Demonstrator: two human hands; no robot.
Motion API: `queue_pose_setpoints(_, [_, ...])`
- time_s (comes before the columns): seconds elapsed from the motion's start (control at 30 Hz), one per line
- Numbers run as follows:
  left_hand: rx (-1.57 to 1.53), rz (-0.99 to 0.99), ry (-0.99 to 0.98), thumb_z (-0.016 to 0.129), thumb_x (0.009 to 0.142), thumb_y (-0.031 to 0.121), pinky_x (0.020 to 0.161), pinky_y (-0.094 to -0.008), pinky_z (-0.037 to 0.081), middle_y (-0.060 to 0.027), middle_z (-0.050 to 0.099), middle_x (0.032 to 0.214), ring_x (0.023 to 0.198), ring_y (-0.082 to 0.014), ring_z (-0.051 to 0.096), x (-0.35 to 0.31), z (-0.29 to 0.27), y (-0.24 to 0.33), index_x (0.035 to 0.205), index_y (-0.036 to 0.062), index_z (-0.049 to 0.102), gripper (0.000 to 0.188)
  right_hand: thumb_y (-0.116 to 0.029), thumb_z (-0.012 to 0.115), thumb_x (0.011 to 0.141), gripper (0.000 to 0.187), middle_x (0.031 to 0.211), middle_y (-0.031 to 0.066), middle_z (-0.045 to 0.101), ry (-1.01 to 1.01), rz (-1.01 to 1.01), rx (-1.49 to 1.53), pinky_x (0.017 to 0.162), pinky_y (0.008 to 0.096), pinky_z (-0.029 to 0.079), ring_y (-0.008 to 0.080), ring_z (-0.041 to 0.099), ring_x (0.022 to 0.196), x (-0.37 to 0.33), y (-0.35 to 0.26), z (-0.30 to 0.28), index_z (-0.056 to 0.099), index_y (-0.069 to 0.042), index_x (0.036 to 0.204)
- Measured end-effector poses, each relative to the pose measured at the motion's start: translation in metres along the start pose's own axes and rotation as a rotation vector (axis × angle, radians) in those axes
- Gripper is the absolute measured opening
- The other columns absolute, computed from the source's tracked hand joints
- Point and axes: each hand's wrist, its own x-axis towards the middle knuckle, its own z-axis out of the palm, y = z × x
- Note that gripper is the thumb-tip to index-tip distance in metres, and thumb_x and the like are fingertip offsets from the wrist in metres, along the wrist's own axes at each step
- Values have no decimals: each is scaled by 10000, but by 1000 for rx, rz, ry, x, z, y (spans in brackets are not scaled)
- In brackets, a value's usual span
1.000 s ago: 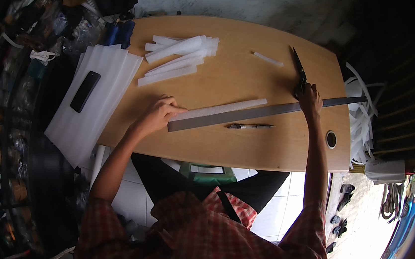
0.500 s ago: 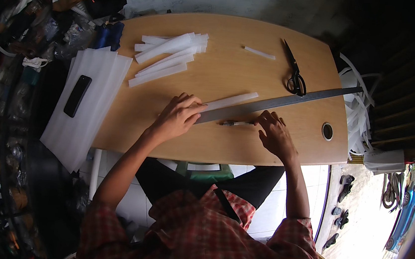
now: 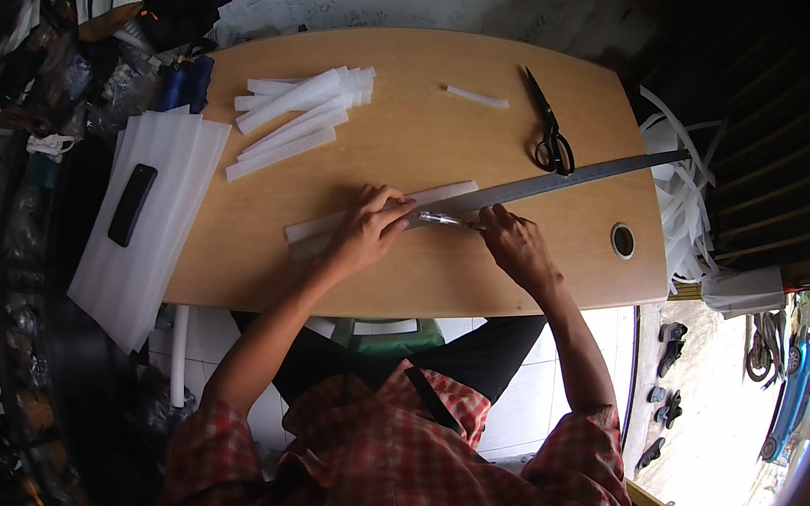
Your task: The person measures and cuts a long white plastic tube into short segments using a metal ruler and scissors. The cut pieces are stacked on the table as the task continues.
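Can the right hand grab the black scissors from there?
Probably yes: the black scissors lie uncovered beyond the long grey ruler, though the right hand holds a pen and would reach across the ruler.

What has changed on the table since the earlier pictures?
The right hand let go of the scissors, moved left and nearer the body, and now holds the pen. The left hand moved right along the ruler and white strip. The phone and strip pile stayed put.
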Motion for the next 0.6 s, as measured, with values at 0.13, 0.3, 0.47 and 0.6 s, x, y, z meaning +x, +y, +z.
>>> queue_pose_setpoints(0.13, [-74,-35,23,717,886,30,903,-433,499,-86,636,1132,1026,-320,570,-4,2,-7,1135,16,741,251,-54,639,913,143,836,130,643,123,218,549,580,372,545,242,665,638,7,-11,-14,503,-11,921])
queue_pose_setpoints(0.3, [-75,-7,59,732,863,32,904,-446,511,-111,640,1127,1033,-343,584,-3,8,-11,1101,17,738,238,-75,621,948,113,790,75,643,231,316,1192,572,274,491,130,622,641,32,-27,19,521,-23,954])
queue_pose_setpoints(0.47, [-17,-17,41,729,850,38,900,-465,519,-147,630,1122,1044,-381,587,-1,4,-7,1078,9,718,231,-152,638,977,196,692,97,620,393,343,847,602,350,480,181,606,640,64,-43,51,578,-2,867])
queue_pose_setpoints(0.6, [-22,-23,41,724,848,41,890,-481,521,-159,625,1126,1037,-403,587,-4,7,-12,1075,8,708,230,-156,644,972,228,674,184,590,370,314,746,616,409,462,323,555,604,70,-47,60,561,1,828])
